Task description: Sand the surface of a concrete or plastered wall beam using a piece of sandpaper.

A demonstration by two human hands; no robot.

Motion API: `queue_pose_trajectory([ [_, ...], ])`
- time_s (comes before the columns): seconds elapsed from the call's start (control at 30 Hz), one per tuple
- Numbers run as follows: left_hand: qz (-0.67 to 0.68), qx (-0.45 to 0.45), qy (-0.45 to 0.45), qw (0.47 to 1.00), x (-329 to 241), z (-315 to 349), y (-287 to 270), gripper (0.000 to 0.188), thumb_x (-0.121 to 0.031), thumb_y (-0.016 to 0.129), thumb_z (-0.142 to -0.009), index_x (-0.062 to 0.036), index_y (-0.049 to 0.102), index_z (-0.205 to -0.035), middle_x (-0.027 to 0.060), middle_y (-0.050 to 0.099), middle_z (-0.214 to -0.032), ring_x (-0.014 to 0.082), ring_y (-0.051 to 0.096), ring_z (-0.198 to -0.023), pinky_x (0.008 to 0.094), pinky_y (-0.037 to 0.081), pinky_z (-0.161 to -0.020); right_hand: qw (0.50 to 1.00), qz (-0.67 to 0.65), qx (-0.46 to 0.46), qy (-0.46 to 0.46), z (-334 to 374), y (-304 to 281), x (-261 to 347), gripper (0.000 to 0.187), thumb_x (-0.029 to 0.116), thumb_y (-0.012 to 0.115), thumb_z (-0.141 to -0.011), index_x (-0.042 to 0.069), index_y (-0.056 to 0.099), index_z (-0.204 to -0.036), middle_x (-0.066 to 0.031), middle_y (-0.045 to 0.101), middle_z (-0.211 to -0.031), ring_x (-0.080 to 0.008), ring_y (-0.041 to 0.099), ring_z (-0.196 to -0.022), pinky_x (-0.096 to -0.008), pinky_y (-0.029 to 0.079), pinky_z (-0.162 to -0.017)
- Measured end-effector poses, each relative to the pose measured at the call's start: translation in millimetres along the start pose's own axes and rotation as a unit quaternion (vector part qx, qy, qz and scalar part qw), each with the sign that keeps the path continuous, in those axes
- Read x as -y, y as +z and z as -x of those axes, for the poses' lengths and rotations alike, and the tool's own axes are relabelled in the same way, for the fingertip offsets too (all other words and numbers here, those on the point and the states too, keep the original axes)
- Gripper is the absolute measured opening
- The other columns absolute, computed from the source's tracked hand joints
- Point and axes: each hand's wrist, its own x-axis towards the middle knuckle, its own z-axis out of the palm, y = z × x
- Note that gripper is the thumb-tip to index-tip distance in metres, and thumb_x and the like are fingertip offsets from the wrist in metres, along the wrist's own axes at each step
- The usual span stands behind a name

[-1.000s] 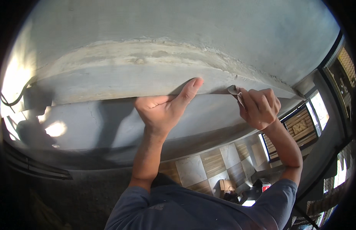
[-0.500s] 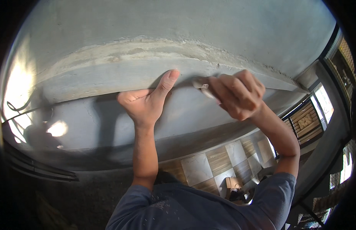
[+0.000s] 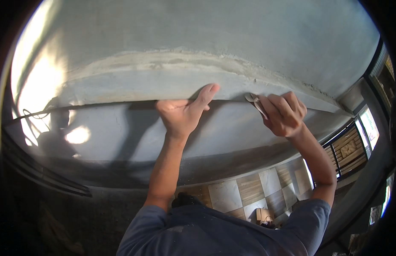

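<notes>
Right hand (image 3: pixel 285 114) up at the edge, fingers curled tight around a small metal scraping tool (image 3: pixel 255 103), and the pale blade tip pokes out to the left, touching the underside of the grey concrete beam (image 3: pixel 164 83) right where its lower edge runs. Knuckles face the camera, wrist bent, forearm rising from the lower right.

Left hand (image 3: pixel 185 113) is just beside it, near but not touching. This one is open, holding nothing: palm flat against the beam face, thumb stretched up and to the right, its tip close to the blade, the other fingers folded along the lower edge. The forearm climbs straight up from the blue-grey sleeve (image 3: pixel 198 230) at the bottom of the view.

Above both hands, a rough, lighter band of plaster (image 3: pixel 172 64) runs along the joint where the beam meets the smooth grey ceiling (image 3: pixel 206 25). Strong sunlight flares across the left side, and a hard shadow (image 3: pixel 53 132) falls on the wall there.

Far below, between the 2 arms, a tiled floor (image 3: pixel 249 192) in pale and wood-toned squares. At the right rim, windows with dark frames (image 3: pixel 368 123).
</notes>
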Motion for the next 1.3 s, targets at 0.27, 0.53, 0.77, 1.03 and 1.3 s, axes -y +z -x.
queue_pose_trajectory([
  [0.27,0.064,-0.006,-0.059,0.996,-7,2,3,0.028,-0.014,0.085,-0.076,0.0056,0.07,-0.063,0.0061,0.068,-0.059,0.0077,0.061,-0.05,0.0212,0.05,-0.043,1.0,0.002,-0.025,-0.014,-2,1,2,0.02,0.018,0.072,-0.068,0.01,0.073,-0.086,0.0001,0.059,-0.081,-0.0127,0.049,-0.062,-0.0237,0.039,-0.045],
  [0.53,0.017,0.002,-0.006,1.0,-1,2,-6,0.035,-0.016,0.085,-0.077,0.0038,0.067,-0.055,0.0034,0.064,-0.053,0.0077,0.06,-0.049,0.0203,0.044,-0.044,0.996,-0.062,-0.063,0.007,-7,6,16,0.031,0.016,0.069,-0.049,0.007,0.068,-0.079,0.0001,0.057,-0.08,-0.0135,0.048,-0.061,-0.0242,0.039,-0.047],
  [0.77,0.014,0.001,-0.027,1.0,-3,0,-1,0.035,-0.019,0.084,-0.078,0.0044,0.07,-0.058,0.0047,0.066,-0.055,0.007,0.06,-0.048,0.0202,0.046,-0.044,0.998,-0.007,-0.054,0.044,-14,1,13,0.032,0.01,0.071,-0.049,0.006,0.069,-0.081,-0.0005,0.057,-0.08,-0.0143,0.047,-0.062,-0.0256,0.039,-0.048],
  [1.03,0.031,0.006,-0.029,0.999,0,0,1,0.034,-0.019,0.085,-0.077,0.005,0.07,-0.059,0.0069,0.07,-0.063,0.008,0.063,-0.051,0.0203,0.046,-0.046,0.997,-0.008,-0.045,0.055,-23,4,19,0.027,0.011,0.072,-0.054,0.006,0.068,-0.08,-0.0006,0.056,-0.077,-0.0143,0.048,-0.061,-0.0253,0.04,-0.048],
  [1.3,0.004,0.008,0.028,1.0,3,-2,-2,0.037,-0.021,0.084,-0.079,0.0066,0.068,-0.058,0.0085,0.067,-0.06,0.0111,0.059,-0.045,0.0215,0.045,-0.041,0.998,-0.009,-0.051,0.039,-5,2,8,0.025,0.013,0.071,-0.057,0.009,0.07,-0.081,0.0002,0.058,-0.078,-0.0126,0.048,-0.062,-0.0237,0.039,-0.046],
])
